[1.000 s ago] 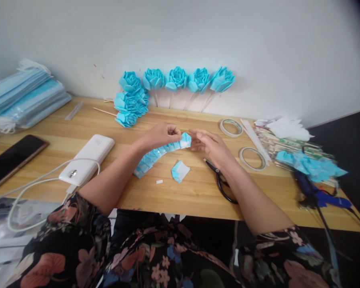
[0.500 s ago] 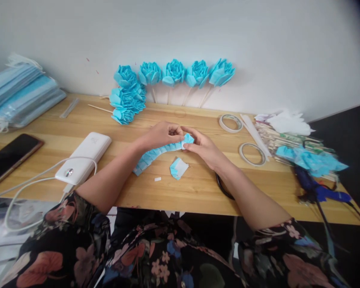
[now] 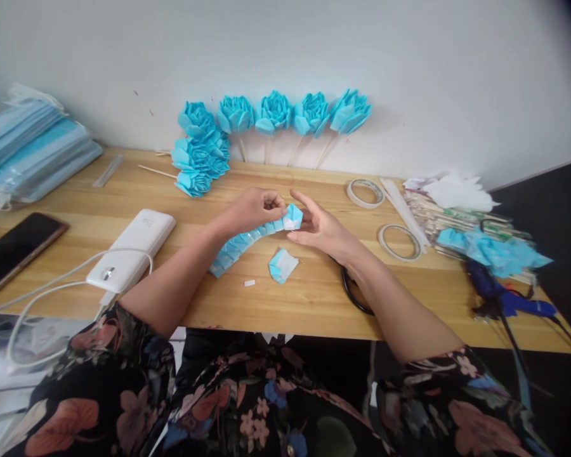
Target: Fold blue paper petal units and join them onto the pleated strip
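Note:
A curved strip of overlapping folded blue petals point(image 3: 235, 249) runs under my left forearm to a blue-and-white petal point(image 3: 292, 218) at its right end. My left hand point(image 3: 257, 212) pinches the strip close to that end petal. Around the end petal, thumb and fingers apart, is my right hand point(image 3: 321, 227); it no longer presses on the petal, though some fingertips behind it are hidden. Nearer the front edge lie a loose folded petal point(image 3: 282, 265) and a small white scrap point(image 3: 250, 283).
Blue paper flowers on sticks point(image 3: 273, 114) lean against the wall. Tape rolls point(image 3: 400, 242), a blue glue gun point(image 3: 504, 298) and crumpled blue material point(image 3: 495, 251) lie right. A white power bank point(image 3: 131, 247), phone point(image 3: 21, 251) and stacked masks point(image 3: 33, 146) are left.
My right thumb and fingers have spread and let go of the end petal, showing its white part. My left hand stays at the strip and has shifted slightly left.

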Demonstrator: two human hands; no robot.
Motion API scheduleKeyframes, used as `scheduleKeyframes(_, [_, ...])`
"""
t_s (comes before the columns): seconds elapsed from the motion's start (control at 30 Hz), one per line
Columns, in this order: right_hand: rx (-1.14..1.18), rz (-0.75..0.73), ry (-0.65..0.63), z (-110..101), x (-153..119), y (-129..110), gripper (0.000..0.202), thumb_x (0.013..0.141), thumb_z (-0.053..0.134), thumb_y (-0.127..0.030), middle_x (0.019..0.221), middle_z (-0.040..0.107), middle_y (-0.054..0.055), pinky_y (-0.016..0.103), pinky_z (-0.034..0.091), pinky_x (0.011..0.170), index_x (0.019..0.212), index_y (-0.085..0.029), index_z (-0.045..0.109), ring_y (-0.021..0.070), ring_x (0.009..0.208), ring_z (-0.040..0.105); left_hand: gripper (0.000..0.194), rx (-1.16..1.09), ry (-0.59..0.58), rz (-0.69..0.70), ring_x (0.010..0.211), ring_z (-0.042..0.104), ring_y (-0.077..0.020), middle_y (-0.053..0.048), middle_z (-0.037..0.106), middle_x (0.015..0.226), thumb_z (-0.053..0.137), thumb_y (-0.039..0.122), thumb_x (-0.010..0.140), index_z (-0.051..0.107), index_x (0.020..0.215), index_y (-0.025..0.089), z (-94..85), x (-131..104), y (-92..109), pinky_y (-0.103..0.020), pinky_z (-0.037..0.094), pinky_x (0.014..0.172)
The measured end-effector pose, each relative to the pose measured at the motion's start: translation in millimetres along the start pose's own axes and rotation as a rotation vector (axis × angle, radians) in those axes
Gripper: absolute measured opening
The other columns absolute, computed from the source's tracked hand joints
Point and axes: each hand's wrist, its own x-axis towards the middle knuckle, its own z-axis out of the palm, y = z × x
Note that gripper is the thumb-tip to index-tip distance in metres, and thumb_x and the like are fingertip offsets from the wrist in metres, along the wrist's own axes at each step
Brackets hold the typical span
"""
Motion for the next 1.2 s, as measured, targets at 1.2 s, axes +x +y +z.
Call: scheduleKeyframes(1.2, [-0.374,-0.045,0.245,-17.6,7.7,7.1,0.044,0.079,0.061,-0.024,0.086,0.072,0.003,0.034,0.05,0.077,0.122,-0.016,0.063,0.0181,0.077,0.065,0.024,0.109,0.171,0.135,0.072,0.062,-0.0121,-0.004,0.071,0.08,0.063,0.035,0.086,0.07,0.092,0.013,-31.1,-9.4,15.1,-0.024,0.045,0.069])
